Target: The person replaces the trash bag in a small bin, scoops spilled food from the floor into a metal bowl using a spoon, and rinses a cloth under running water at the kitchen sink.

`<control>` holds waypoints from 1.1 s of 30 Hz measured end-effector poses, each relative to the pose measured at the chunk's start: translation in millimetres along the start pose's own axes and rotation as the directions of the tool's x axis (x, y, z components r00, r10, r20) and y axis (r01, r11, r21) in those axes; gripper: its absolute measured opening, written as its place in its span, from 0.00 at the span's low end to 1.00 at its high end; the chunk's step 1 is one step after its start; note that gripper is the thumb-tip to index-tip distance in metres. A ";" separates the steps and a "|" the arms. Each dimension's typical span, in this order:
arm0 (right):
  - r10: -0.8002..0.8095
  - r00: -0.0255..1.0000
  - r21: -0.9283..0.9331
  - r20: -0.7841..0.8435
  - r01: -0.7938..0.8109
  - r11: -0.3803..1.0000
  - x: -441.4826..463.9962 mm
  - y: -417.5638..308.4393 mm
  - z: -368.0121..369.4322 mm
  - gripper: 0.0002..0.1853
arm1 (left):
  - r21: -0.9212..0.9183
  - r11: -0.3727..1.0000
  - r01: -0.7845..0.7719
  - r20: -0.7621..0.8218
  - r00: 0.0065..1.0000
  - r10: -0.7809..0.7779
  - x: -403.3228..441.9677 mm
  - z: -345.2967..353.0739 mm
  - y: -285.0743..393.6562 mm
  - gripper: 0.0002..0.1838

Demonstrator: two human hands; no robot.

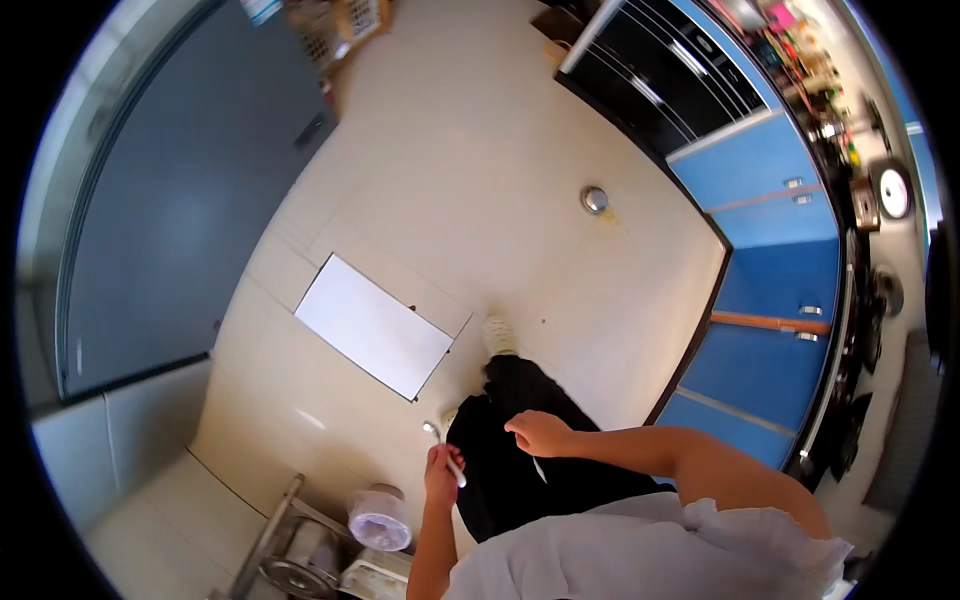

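Note:
My left hand (440, 475) is closed around a slim white spoon-like tool (459, 473) with a small rounded, shiny end pointing forward. Over my dark trousers, my right hand (538, 433) is curled into a fist. A thin pale strip (540, 469) shows just below it; I cannot tell whether the hand holds it or it belongs to the trousers. Ahead of my feet, a white rectangular panel (375, 325) with small dark pieces along its edge lies on the floor. Farther off sits a round shiny metal object (594, 200), with a yellowish stain beside it.
Blue cabinets (765, 350) and a black built-in appliance (665, 75) line the right side, below a crowded counter. To the left is a grey door (190, 190). A lined waste bin (380, 520) and a metal-framed rack (290, 545) stand near my left arm.

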State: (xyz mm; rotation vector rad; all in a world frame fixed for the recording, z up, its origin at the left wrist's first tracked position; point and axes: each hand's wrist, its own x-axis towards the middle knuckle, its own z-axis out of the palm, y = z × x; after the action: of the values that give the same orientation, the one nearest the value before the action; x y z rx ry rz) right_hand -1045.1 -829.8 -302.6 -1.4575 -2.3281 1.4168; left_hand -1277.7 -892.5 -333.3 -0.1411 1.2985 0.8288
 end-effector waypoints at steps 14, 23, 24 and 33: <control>0.448 0.892 0.743 0.059 -0.339 0.577 5.8 135.0 -167.4 0.17 | 0.265 0.956 0.124 0.171 0.970 -0.173 76.1 353.3 -1.4 0.11; 0.522 0.852 0.794 0.028 -0.336 0.507 78.2 198.4 -288.0 0.14 | 0.647 0.757 0.091 0.260 0.907 -0.331 161.8 478.4 84.1 0.21; 0.565 0.825 0.768 -0.027 -0.344 0.540 92.9 202.0 -295.8 0.12 | 0.706 0.705 0.070 0.267 0.896 -0.356 179.3 489.0 97.1 0.21; 0.758 0.597 0.930 -0.264 -0.049 0.363 206.1 244.2 -383.6 0.12 | 0.950 0.280 -0.139 0.268 0.822 -0.503 312.8 637.5 208.3 0.15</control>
State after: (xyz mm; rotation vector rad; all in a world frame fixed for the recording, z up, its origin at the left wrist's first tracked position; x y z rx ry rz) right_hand -811.2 -390.0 -336.2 -1.7888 -0.4979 1.3975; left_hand -890.3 -262.0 -344.4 0.8719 0.9895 -0.2853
